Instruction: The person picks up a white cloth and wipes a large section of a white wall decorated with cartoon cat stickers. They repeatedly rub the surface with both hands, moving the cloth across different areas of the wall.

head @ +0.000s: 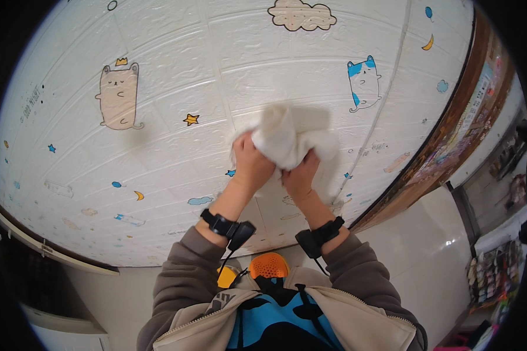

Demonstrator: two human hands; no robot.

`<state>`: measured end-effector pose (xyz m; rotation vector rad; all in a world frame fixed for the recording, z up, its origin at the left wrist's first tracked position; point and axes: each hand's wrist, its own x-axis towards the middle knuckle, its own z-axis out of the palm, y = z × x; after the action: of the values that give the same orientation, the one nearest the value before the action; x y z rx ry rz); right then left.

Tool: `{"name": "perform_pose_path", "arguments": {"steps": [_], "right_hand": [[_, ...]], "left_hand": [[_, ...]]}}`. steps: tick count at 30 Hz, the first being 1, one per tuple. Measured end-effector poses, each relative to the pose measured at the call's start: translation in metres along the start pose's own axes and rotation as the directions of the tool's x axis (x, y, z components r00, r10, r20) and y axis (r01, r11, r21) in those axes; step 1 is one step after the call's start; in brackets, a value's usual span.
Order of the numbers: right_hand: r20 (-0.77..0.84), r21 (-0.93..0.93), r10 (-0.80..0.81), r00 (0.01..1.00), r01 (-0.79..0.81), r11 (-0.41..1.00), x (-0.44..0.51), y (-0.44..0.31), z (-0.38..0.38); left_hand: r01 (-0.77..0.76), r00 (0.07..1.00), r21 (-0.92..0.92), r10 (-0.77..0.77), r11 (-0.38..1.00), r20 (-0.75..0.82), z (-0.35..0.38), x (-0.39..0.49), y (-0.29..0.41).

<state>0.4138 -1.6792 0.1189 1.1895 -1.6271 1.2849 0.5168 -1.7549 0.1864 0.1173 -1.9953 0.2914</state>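
A white cloth (277, 139) is bunched up in front of a white wall (167, 83) covered in embossed brick-pattern panels. My left hand (251, 160) grips the cloth's left side, its fingers partly wrapped over by the fabric. On the lower right of the same cloth, my right hand (302, 174) pinches the folds between thumb and fingers. Part of the cloth sticks up in a blurred peak above my hands, and a shadow falls on the wall beside it. Whether the cloth touches the wall cannot be made out.
A thin pale strip (388, 94) runs down the wall on the right. Beyond it stands a brown wooden frame (474, 94). Orange footwear (269, 265) shows on the tiled floor (404, 254). A rack of small items (494, 274) is at the far right.
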Motion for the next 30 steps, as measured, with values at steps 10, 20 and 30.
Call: {"name": "perform_pose_path", "arguments": {"steps": [10, 20, 30], "right_hand": [[0.002, 0.205, -0.224, 0.975, 0.219, 0.954, 0.040, -0.062, 0.009], [0.026, 0.297, -0.062, 0.998, 0.052, 0.954, 0.022, -0.077, 0.031], [-0.002, 0.492, -0.071, 0.997, 0.063, 0.868, 0.043, -0.097, 0.032]], "left_hand": [[0.132, 0.991, 0.232, -0.133, 0.964, -0.008, -0.042, -0.033, -0.062], [0.262, 0.962, 0.181, -0.241, 0.948, -0.132, -0.055, -0.061, -0.048], [0.136, 0.987, 0.328, -0.099, 0.935, -0.127, -0.086, -0.041, -0.085]]}}
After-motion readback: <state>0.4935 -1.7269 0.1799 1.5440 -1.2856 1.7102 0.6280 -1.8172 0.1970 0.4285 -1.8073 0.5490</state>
